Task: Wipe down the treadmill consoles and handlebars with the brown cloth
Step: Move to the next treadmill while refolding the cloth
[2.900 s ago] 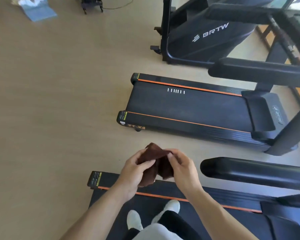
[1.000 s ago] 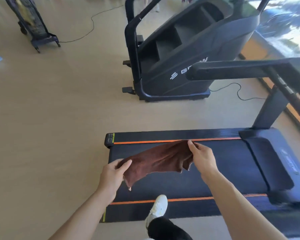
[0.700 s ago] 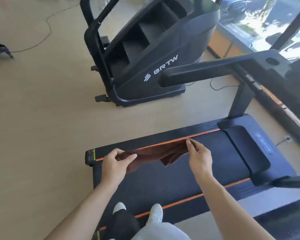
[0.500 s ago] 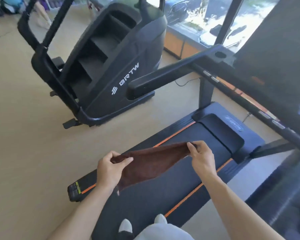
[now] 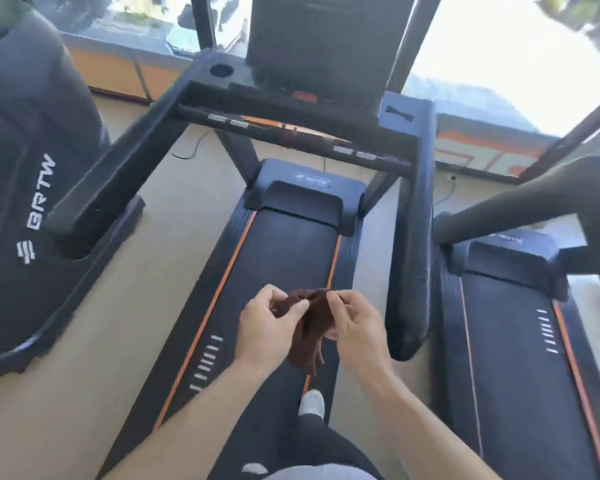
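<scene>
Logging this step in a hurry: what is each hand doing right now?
Left hand: pinching the brown cloth.
Right hand: pinching the same cloth, bunched between both hands.

A pale beige, smooth floor spreads below. At ten o'clock stands a large black stair-climbing machine lettered BRTW. From eleven to two o'clock, bright sunlit windows with dark frames sit above an orange-panelled low wall.

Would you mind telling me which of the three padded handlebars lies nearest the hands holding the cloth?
The right handlebar of the treadmill underfoot: its rounded end sits just beside the right hand, unlike the left handlebar and the neighbouring treadmill's handlebar.
</scene>
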